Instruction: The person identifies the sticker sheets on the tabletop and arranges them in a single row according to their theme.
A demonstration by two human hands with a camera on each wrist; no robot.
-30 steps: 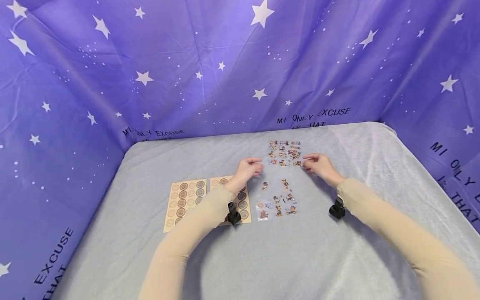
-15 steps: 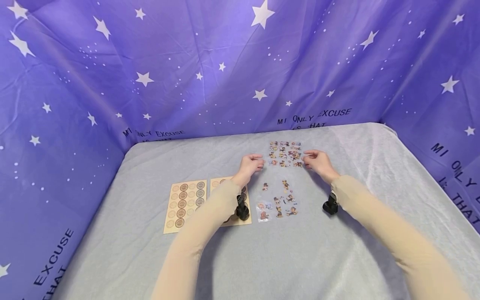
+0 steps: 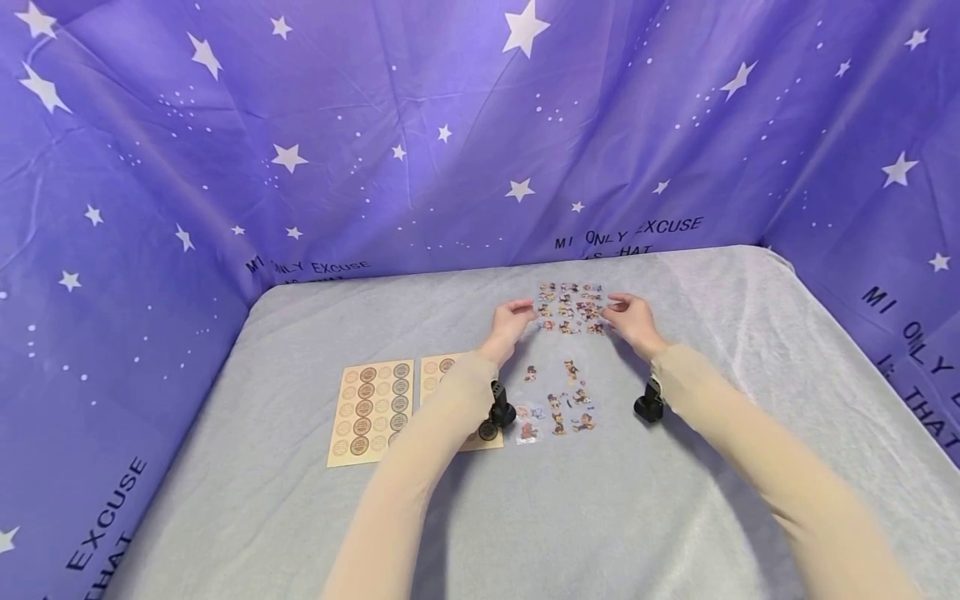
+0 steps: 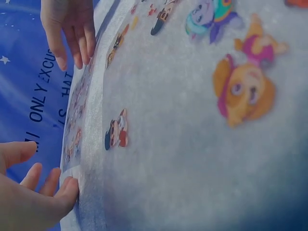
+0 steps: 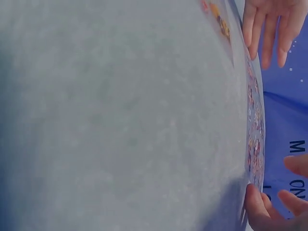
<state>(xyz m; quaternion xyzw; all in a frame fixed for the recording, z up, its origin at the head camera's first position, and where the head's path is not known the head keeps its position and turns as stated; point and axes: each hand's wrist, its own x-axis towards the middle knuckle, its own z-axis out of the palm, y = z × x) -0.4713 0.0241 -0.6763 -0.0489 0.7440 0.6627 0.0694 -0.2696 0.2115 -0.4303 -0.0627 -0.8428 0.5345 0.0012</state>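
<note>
A clear sticker sheet (image 3: 567, 309) crowded with small cartoon pups lies at the far side of the table. My left hand (image 3: 512, 327) is at its left edge, fingers parted and thumb raised in the left wrist view. Across from it, my right hand (image 3: 632, 322) is at the right edge, its fingertips low by the sheet and its thumb apart in the right wrist view. Whether either hand presses on the sheet, I cannot tell. Nearer to me lies another clear sheet (image 3: 558, 398) with fewer, scattered pup stickers.
Two beige sheets of round stickers lie to the left: one (image 3: 371, 412) mostly visible, the other (image 3: 437, 372) partly under my left forearm. A grey cloth covers the table (image 3: 600, 517). A purple star-printed curtain (image 3: 405, 192) stands behind it and along both sides.
Both hands have moved slightly away from me and closer in toward the sides of the far sheet, the left going right and the right going left. The sheets look unmoved.
</note>
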